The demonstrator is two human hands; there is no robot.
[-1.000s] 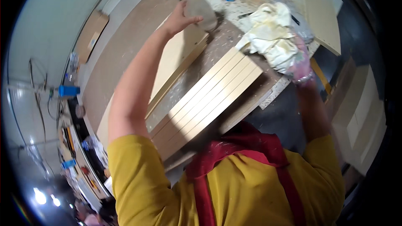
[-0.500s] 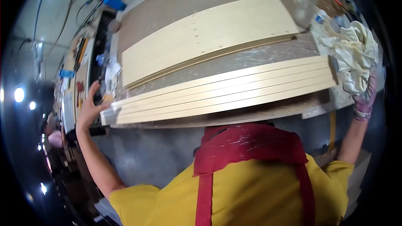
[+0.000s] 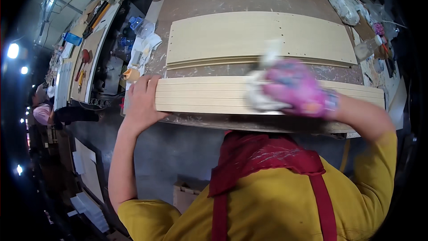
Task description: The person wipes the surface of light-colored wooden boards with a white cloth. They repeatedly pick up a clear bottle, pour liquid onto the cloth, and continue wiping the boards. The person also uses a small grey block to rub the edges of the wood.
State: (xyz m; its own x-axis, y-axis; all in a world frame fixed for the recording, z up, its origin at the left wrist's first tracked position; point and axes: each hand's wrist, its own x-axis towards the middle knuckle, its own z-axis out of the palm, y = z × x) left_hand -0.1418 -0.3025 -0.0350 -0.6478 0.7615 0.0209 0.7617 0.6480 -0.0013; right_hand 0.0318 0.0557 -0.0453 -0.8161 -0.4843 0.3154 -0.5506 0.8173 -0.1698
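A row of long, narrow pale wooden boards (image 3: 200,94) lies packed together along the near edge of the workbench, edges up. My bare left hand (image 3: 141,102) grips their left end, fingers over the top and thumb at the near side. On my right hand (image 3: 299,90) is a pink patterned glove, smeared by motion. It holds a crumpled white cloth (image 3: 258,96) against the boards near their middle. Beyond them, wider pale panels (image 3: 223,35) with small drilled holes lie flat in a stack.
Plastic bottles (image 3: 141,27) and papers crowd the bench's left side. A clear bottle (image 3: 368,48) with a white cap lies at the right, near a plastic-wrapped bundle (image 3: 341,5). Further left, a side table (image 3: 91,58) carries tools. Another person (image 3: 42,111) is at the far left.
My right hand has swept the cloth left from beyond the boards' right end to their middle. My left hand has closed over the left end. The view has turned.
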